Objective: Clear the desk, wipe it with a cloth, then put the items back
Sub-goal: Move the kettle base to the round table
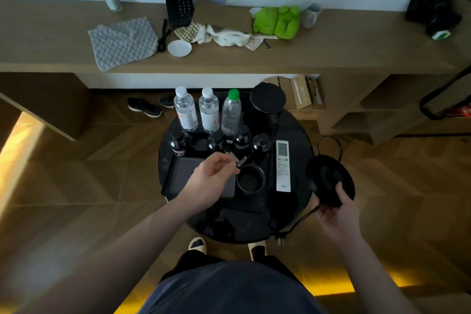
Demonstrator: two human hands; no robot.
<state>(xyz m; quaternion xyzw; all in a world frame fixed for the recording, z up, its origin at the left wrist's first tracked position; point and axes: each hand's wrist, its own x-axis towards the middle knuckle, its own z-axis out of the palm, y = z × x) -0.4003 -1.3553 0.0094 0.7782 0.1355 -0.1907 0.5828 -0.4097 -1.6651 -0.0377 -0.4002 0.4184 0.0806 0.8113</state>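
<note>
Left hand [211, 173] fingers are pinching a small dark tag-like item [240, 161] just above the black cup [251, 180]. Right hand [336, 208] is gripping the round kettle base [328, 178], its cord [298, 222] hanging. Items are sitting on the round black table [173, 158], w/ the desk [51, 41] well apart. I think it is the moving step; next, carrying the base across w/o snagging the cord.

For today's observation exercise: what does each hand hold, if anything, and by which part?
The right hand grips the black kettle base by its near rim. The left hand pinches a small dark item by one end; what it is cannot be told.
</note>
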